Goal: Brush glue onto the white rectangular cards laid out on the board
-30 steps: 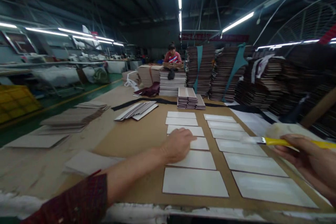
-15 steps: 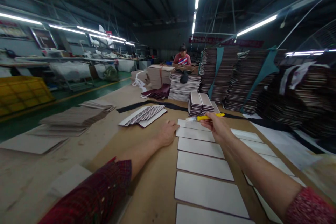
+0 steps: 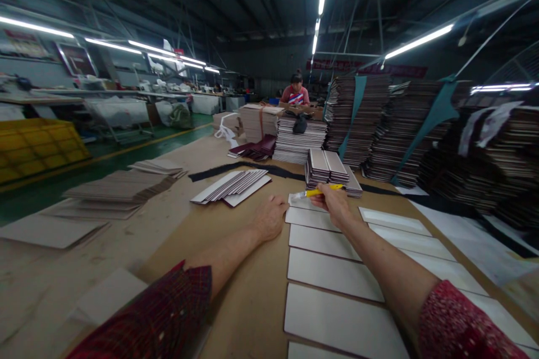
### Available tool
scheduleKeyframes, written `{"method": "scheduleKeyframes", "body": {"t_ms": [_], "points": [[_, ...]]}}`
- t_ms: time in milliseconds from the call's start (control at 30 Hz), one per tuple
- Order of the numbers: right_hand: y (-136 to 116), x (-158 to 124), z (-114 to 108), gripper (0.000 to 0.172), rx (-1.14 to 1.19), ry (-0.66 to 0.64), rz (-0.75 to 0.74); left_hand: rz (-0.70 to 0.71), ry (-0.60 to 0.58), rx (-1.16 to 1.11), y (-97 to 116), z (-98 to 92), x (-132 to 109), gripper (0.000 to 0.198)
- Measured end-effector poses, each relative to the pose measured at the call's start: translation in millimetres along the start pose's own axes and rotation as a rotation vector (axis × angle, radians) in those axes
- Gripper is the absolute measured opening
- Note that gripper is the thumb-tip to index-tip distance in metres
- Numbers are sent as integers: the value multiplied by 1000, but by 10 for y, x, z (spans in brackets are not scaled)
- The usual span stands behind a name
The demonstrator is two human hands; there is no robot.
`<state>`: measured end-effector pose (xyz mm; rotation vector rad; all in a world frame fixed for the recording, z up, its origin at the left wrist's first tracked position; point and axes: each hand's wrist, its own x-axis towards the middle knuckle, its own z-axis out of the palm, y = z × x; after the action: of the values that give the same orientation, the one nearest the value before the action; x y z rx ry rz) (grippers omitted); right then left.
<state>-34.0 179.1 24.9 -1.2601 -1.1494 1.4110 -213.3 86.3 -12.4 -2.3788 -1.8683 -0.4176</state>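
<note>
My right hand is closed round a yellow-handled brush, whose pale bristle end rests on the farthest white card of the left column. My left hand lies on the brown cardboard sheet just left of that column, fingers curled down at the edge of the cards. Two columns of white rectangular cards run toward me across the sheet.
A fanned pile of cards lies to the left, small stacks sit just beyond my hands, and tall stacks rise behind. A person in red sits at the far end. Flat board piles and yellow crates are at left.
My right hand swung from the right side to the far end of the left column with the brush, lowering its tip onto the top card. My left hand slid off the cards to their left edge.
</note>
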Motion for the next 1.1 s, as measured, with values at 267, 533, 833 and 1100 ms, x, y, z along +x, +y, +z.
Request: {"method": "scheduleKeyframes", "body": {"t_ms": [267, 533, 833, 1100], "points": [[79, 129, -26, 30, -82, 15, 26, 11, -11, 11, 8, -36, -2, 39], [1, 240, -387, 26, -201, 89, 3, 16, -23, 19, 35, -82, 1, 39], [-86, 283, -871, 28, -283, 166, 1, 27, -16, 26, 13, -58, 9, 42], [-127, 303, -1185, 32, -277, 211, 4, 34, -11, 24, 26, -94, -4, 39]]}}
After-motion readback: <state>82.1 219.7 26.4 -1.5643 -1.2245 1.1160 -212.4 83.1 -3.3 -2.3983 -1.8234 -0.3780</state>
